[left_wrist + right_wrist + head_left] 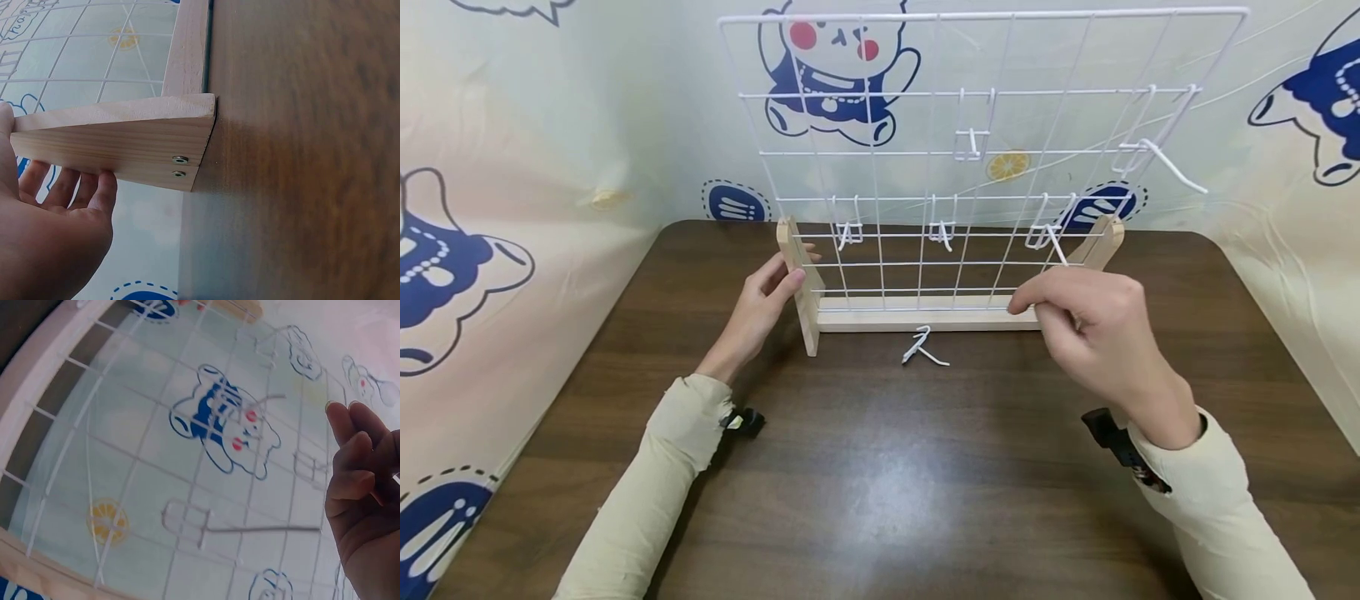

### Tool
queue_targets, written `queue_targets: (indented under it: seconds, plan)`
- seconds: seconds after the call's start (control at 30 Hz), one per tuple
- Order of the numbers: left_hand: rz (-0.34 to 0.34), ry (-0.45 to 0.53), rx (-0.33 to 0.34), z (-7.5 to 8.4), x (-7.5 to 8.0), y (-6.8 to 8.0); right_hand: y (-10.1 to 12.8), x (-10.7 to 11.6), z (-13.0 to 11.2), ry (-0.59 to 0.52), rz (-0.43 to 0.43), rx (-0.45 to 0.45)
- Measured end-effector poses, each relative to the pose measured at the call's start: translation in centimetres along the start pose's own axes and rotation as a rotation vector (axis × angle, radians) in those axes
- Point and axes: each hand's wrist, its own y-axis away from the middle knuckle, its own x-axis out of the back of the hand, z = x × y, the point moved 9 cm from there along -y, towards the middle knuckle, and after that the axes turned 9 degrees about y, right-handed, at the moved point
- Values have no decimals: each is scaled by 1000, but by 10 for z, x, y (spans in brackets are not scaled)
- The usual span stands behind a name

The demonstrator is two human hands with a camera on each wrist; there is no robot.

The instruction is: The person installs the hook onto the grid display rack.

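A white wire grid rack (917, 152) stands in a wooden base with wooden side panels. My left hand (762, 302) grips the left side panel (799, 287), thumb on its near edge; in the left wrist view, the fingers (103, 190) curl at the panel's other edge. My right hand (1093, 329) is raised before the rack's lower right, fingers loosely bent with nothing between them. Just above it is a white wire hook (1047, 237) hanging on the grid, its prong (269, 529) pointing outward. One loose white hook (923, 348) lies on the table in front of the base.
More white hooks hang on the grid: one at lower left (849, 235), one at lower middle (942, 233), an upper middle hook (972, 146) and an upper right hook (1172, 167) sticking outward. The brown table (880, 500) meets a printed cloth backdrop (625, 108) behind the rack.
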Motion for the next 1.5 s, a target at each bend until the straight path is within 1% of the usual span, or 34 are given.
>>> queue_targets:
  seconds: [0.1,0.2,0.3,0.37,0.47,0.53,0.67,0.77,1.07,1.33,1.5]
  plan:
    - [6,0,-1,-5,3,0,2,-14,-1,0,-64,6]
    - [3,3,-3,-6,3,0,7,-29,1,-6,-145,-18]
    - [-3,-6,9,2,-1,2,12,-44,8,-10,-233,-68]
    - [-7,-2,11,3,-2,2,15,-53,14,0,-287,-100]
    - [-8,-1,2,4,-2,2,19,-64,21,20,-346,-135]
    - [-9,-1,-2,3,-2,1,21,-70,24,32,-379,-153]
    - [-11,-17,8,17,-9,6,25,-81,29,37,-447,-175]
    - [-12,-17,8,20,-10,6,29,-90,33,27,-500,-187]
    - [-8,-12,7,21,-10,6,39,-115,37,-15,-620,-168]
    - [-9,-9,9,21,-10,7,53,-137,38,-74,-709,-198]
    - [-7,-11,13,20,-10,7,64,-151,37,-96,-771,-193]
